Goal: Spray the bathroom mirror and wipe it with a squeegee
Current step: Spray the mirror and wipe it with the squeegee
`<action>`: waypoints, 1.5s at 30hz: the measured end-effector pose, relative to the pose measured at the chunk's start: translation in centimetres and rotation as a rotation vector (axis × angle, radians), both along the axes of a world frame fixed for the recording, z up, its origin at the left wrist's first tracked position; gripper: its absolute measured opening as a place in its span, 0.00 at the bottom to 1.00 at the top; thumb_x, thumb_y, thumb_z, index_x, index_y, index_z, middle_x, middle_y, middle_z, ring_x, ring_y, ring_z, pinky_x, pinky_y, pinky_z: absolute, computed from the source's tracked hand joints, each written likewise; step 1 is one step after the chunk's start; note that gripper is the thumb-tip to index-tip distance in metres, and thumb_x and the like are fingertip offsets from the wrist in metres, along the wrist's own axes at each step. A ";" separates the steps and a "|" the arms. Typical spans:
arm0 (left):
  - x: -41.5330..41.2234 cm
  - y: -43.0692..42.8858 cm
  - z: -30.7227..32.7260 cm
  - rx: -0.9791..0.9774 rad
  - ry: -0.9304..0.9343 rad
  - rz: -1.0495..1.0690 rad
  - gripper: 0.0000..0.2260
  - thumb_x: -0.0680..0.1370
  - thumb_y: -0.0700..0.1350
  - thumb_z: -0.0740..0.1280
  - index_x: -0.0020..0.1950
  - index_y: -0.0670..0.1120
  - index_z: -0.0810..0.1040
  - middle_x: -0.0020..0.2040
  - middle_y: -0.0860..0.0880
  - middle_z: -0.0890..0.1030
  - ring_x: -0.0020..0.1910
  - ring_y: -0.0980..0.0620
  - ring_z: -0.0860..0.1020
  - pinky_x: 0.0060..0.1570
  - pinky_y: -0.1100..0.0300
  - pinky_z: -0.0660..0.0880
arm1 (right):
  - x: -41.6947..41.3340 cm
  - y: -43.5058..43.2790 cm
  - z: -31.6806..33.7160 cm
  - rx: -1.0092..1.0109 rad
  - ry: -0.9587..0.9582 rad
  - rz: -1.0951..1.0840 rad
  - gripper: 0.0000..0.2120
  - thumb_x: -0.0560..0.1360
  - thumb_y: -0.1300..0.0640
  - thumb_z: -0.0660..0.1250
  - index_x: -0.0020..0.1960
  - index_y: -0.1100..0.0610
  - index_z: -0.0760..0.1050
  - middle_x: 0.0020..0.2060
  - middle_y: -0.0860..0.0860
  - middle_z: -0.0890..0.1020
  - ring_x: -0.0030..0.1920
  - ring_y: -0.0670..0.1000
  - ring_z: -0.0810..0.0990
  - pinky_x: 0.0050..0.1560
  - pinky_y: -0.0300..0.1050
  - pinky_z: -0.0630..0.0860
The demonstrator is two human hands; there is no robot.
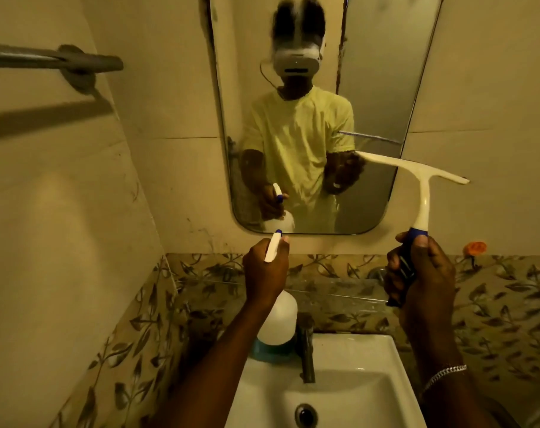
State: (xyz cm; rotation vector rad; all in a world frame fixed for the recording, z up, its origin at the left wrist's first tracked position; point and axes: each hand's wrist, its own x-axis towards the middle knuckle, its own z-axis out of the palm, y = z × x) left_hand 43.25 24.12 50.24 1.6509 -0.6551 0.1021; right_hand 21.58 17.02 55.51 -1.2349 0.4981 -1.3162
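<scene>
1. The tall rounded-corner wall mirror fills the 12 o'clock region, fixed to the pale tiled wall. Its glass looks hazy in places, but I cannot tell whether that is spray or dirt, so the spraying seems at its start or barely begun.
2. The white ceramic washbasin sits at 6 o'clock below the mirror, with a dark metal tap at its back edge.
3. The white T-shaped plastic squeegee with a blue grip stands at 2 o'clock, blade end up near the mirror's lower right edge; whether it touches the glass is unclear. Wiping looks not yet done.
4. The translucent white spray bottle with a white and blue trigger head hangs at centre, nozzle aimed toward the mirror's bottom edge.
5. The right hand is closed firmly round the squeegee's handle.
6. The left hand is wrapped round the bottle's neck, a finger at the trigger.
</scene>
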 end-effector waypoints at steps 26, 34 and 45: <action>3.9 -0.6 19.3 -0.361 -0.309 -0.152 0.07 0.80 0.49 0.70 0.54 0.48 0.83 0.46 0.48 0.86 0.48 0.51 0.84 0.50 0.55 0.81 | 6.9 -3.9 22.7 -0.404 0.044 -0.036 0.15 0.86 0.49 0.58 0.59 0.59 0.76 0.31 0.44 0.77 0.26 0.39 0.74 0.28 0.33 0.70; 4.2 -2.0 20.6 -0.402 -0.368 -0.177 0.19 0.78 0.55 0.68 0.59 0.43 0.84 0.46 0.47 0.86 0.46 0.51 0.85 0.50 0.54 0.83 | 8.7 -4.6 24.8 -0.407 0.038 -0.101 0.11 0.87 0.51 0.57 0.55 0.56 0.76 0.28 0.44 0.76 0.24 0.38 0.74 0.26 0.32 0.70; 5.0 -3.2 20.1 -0.366 -0.376 -0.204 0.14 0.78 0.60 0.66 0.55 0.52 0.83 0.43 0.45 0.86 0.43 0.48 0.85 0.48 0.42 0.84 | 7.9 -5.1 0.7 -0.302 0.284 -0.238 0.15 0.84 0.38 0.56 0.46 0.45 0.74 0.29 0.50 0.74 0.27 0.50 0.72 0.28 0.48 0.70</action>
